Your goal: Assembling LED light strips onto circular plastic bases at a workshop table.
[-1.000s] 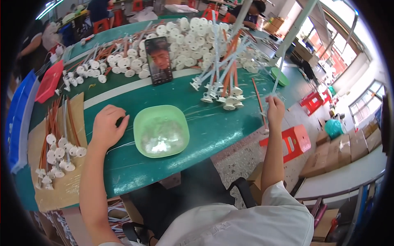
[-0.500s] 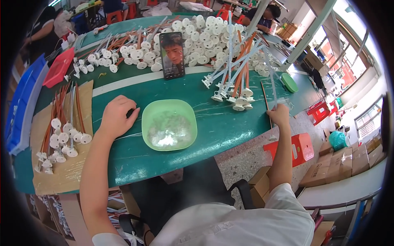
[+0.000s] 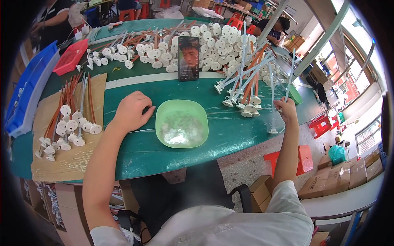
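Observation:
My left hand (image 3: 134, 110) rests on the green tabletop, left of a light green bowl (image 3: 182, 107), its fingers loosely curled and nothing visible in them. Small clear pieces (image 3: 178, 129) lie inside the bowl. At the table's right edge, my right hand (image 3: 286, 110) is closed on a thin, pale translucent strip (image 3: 292, 67) that sticks up above the fingers. Another clear strip (image 3: 272, 98) stands just left of that hand; whether the fingers touch it cannot be made out. Farther left is a bundle of pale and brown sticks with white round ends (image 3: 246, 107).
A phone (image 3: 188, 74) stands upright before a large heap of white discs (image 3: 221, 43) on sticks. Cardboard (image 3: 88, 164) at left bears more of these sticks. Blue (image 3: 28, 94) and red (image 3: 70, 57) trays stand beyond. A green dish (image 3: 294, 95) lies behind my right hand.
My right hand has risen slightly, and a pale strip now points up from its fingers. The whole view has shifted a little; my left hand stays beside the bowl.

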Demonstrator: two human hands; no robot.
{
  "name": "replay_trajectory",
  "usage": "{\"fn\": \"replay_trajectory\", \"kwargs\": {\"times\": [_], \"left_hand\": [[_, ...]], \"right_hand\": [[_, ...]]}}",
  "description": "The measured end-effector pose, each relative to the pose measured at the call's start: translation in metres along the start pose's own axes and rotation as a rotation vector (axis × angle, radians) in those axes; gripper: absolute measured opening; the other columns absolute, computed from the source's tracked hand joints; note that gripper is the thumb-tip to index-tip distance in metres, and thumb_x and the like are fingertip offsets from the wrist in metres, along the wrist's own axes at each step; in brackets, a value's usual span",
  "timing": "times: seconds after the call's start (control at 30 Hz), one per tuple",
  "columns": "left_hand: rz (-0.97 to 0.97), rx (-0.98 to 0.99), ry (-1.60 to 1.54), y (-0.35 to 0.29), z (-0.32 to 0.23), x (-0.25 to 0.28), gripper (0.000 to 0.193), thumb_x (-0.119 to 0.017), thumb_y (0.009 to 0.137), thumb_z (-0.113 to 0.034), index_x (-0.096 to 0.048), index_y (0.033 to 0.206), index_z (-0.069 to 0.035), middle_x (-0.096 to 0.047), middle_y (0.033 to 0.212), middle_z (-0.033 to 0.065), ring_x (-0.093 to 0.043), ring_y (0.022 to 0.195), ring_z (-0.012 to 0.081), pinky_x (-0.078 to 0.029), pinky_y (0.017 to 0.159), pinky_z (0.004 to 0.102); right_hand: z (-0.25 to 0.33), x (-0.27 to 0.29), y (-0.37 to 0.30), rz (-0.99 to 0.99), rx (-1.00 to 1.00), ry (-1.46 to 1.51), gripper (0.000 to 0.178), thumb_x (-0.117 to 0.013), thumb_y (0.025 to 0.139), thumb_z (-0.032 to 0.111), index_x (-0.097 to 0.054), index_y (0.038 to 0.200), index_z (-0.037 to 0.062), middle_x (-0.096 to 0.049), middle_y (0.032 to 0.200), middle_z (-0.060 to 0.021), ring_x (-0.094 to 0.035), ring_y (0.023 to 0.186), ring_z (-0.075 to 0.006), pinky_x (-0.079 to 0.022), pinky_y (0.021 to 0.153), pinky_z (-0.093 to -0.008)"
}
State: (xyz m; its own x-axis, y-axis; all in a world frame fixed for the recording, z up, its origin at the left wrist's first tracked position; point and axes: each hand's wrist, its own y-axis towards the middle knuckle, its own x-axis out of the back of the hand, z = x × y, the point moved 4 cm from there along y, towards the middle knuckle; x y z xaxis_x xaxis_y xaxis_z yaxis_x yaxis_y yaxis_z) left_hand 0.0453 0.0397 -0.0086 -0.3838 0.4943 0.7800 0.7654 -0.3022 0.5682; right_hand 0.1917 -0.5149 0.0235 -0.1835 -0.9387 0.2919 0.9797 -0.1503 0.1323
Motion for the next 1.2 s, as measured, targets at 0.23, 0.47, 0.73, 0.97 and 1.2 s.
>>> {"fn": "replay_trajectory", "kwargs": {"times": [0.23,0.47,0.73,0.97,1.2], "left_hand": [[-0.046,0.033,-0.078,-0.003,-0.001,0.004,0.008,-0.073,0.077,-0.007,-0.068,0.081,-0.002,-0.069,0.081,0.0103,-0.064,0.076,0.0268,-0.052,0.068,0.0367],[-0.033,0.058,-0.601,0.036,-0.088,0.019,0.019,-0.07,0.085,-0.007,-0.07,0.103,-0.001,-0.072,0.095,0.0095,-0.067,0.085,0.0157,-0.054,0.076,0.029],[-0.053,0.181,-1.075,0.042,-0.115,-0.006,0.034,-0.062,0.094,-0.01,-0.054,0.122,0.008,-0.066,0.106,0.0151,-0.068,0.094,0.0214,-0.056,0.082,0.0324],[-0.1,0.544,-1.534,0.018,-0.066,-0.025,0.031,-0.053,0.101,-0.009,-0.05,0.129,0.004,-0.065,0.116,0.013,-0.064,0.107,0.0187,-0.054,0.093,0.0352],[0.04,0.554,-1.474,0.017,-0.066,-0.021,0.031,-0.057,0.098,-0.007,-0.051,0.128,0.001,-0.062,0.123,0.0127,-0.062,0.111,0.0192,-0.051,0.094,0.0329]], "right_hand": [[0.008,-0.034,0.014,-0.414,0.18,-0.264,0.03,-0.061,0.098,0.025,-0.062,0.077,0.0023,-0.056,0.067,-0.0035,-0.052,0.052,-0.0116,-0.043,0.048,-0.0273],[0.123,-0.162,-0.104,0.046,0.548,0.237,0.039,-0.046,0.105,0.029,-0.062,0.083,0.0019,-0.067,0.087,-0.008,-0.055,0.069,-0.0092,-0.044,0.064,-0.0224],[0.147,-0.29,-0.151,0.63,0.191,0.565,0.033,-0.049,0.104,0.028,-0.063,0.094,0.0002,-0.064,0.096,-0.0077,-0.059,0.082,-0.0135,-0.049,0.075,-0.0268],[0.127,-0.285,-0.157,0.336,1.355,0.079,0.03,-0.083,0.067,0.004,-0.069,0.093,0.0034,-0.065,0.097,-0.0112,-0.064,0.082,-0.0241,-0.054,0.071,-0.0344],[0.119,-0.276,-0.147,0.328,1.432,0.155,0.028,-0.082,0.064,0.002,-0.071,0.09,0.0018,-0.068,0.09,-0.0099,-0.064,0.071,-0.0246,-0.053,0.061,-0.0326]]}}
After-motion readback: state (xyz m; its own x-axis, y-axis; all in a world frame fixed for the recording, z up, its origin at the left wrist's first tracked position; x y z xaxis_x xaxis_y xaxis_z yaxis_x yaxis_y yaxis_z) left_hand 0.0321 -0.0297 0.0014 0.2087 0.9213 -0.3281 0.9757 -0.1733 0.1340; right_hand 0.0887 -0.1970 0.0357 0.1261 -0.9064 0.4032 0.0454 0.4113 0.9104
